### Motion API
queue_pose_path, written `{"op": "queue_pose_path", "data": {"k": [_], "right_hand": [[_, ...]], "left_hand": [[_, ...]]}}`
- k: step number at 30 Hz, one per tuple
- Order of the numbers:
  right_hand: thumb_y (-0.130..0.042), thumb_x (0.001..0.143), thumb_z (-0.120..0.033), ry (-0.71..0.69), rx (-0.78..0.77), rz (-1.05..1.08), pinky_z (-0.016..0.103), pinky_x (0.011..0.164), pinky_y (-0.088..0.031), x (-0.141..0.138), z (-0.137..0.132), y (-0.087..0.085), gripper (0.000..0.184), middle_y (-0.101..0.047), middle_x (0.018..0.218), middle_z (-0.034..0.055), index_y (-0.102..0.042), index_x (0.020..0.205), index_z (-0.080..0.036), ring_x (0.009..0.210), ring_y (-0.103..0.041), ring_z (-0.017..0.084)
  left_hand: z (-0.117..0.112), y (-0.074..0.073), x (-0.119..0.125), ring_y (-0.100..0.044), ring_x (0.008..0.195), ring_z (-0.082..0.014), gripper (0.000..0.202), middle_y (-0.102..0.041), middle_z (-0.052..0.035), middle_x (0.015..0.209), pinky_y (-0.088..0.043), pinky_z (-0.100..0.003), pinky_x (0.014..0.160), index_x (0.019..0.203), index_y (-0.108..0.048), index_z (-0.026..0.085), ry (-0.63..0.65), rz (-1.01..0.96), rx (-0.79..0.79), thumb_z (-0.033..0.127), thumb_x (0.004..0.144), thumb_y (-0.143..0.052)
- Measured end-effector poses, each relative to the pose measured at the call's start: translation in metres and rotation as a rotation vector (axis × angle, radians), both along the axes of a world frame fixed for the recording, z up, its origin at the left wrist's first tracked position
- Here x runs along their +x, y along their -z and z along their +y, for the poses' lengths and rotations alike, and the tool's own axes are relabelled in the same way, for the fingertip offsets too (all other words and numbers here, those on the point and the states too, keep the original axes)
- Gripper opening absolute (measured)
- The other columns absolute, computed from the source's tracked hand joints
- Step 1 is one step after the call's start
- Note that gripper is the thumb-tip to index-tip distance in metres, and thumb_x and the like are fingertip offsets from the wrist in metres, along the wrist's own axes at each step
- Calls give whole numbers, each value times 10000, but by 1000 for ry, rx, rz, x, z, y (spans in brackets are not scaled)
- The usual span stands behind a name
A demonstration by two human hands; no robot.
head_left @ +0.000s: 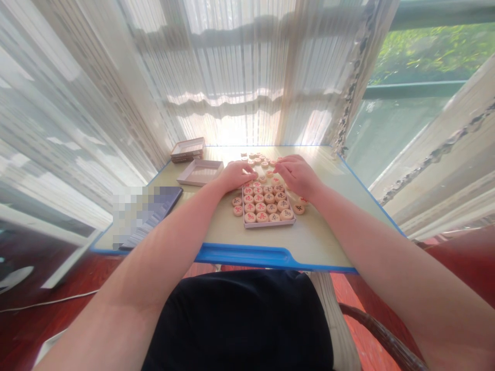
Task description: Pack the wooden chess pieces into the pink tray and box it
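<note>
A shallow box [269, 224] stands in front of me, filled with rows of round wooden Chinese chess pieces [262, 207] marked in red and black. My left hand [235, 175] is at the box's far left corner, its thumb and fingers closed around a piece at the fingertips, mostly hidden. Beyond the far right corner, my right hand [296, 173] is bent with fingers apart, its fingertips close to loose pieces [269, 173]. Nothing shows in its grasp. More loose pieces [265, 164] lie scattered past both hands.
An upturned box lid [201, 172] lies to the left, with stacked boxes [187, 149] behind it. A dark tablet-like device [162, 211], partly pixelated, is at the table's left edge. Stray pieces [299, 208] flank the box. Blue trim [247, 254] edges the table; curtains [232, 77] hang behind.
</note>
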State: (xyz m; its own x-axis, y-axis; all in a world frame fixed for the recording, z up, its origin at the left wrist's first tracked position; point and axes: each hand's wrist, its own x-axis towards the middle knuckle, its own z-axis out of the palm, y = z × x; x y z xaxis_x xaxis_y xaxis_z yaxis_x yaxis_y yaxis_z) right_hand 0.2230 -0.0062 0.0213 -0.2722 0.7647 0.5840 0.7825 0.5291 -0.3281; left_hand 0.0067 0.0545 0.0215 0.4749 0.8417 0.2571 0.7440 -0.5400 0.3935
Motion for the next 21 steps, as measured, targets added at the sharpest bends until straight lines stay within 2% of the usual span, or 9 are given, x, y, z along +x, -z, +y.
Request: {"op": "queue_pose_path", "data": {"k": [6, 11, 16, 21], "right_hand": [[-355, 931, -366, -16, 1, -24, 347, 946, -365, -3, -3, -2, 422, -695, 990, 77, -724, 865, -172, 1034, -536, 212], [-523, 846, -296, -47, 102, 8, 392, 916, -402, -9, -10, -6, 243, -675, 1028, 71, -678, 1001, -192, 1009, -545, 238], [-568, 806, -216, -113, 135, 18, 406, 858, -445, -14, -14, -8, 258, -664, 1037, 64, -650, 1050, -216, 975, -563, 240], [-572, 809, -199, -161, 161, -57, 384, 804, -456, -16, -16, -10, 172, -687, 893, 58, -688, 936, -203, 890, -552, 230]], "left_hand": [[7, 7, -4, -596, 836, -175, 272, -682, -36, 917, -477, -310, 790, 855, -639, 191, -5, -150, -1, 432, 736, -602], [0, 2, 0, -619, 866, -191, 273, -694, -46, 898, -465, -349, 838, 831, -656, 177, -3, -334, 0, 418, 705, -660], [-16, -6, 8, -630, 827, -185, 309, -692, -65, 878, -479, -339, 761, 868, -673, 159, 96, -578, -198, 399, 676, -711], [-25, -13, 10, -617, 778, -158, 250, -688, -48, 813, -473, -349, 768, 846, -696, 152, 215, -629, -364, 308, 656, -741]]}}
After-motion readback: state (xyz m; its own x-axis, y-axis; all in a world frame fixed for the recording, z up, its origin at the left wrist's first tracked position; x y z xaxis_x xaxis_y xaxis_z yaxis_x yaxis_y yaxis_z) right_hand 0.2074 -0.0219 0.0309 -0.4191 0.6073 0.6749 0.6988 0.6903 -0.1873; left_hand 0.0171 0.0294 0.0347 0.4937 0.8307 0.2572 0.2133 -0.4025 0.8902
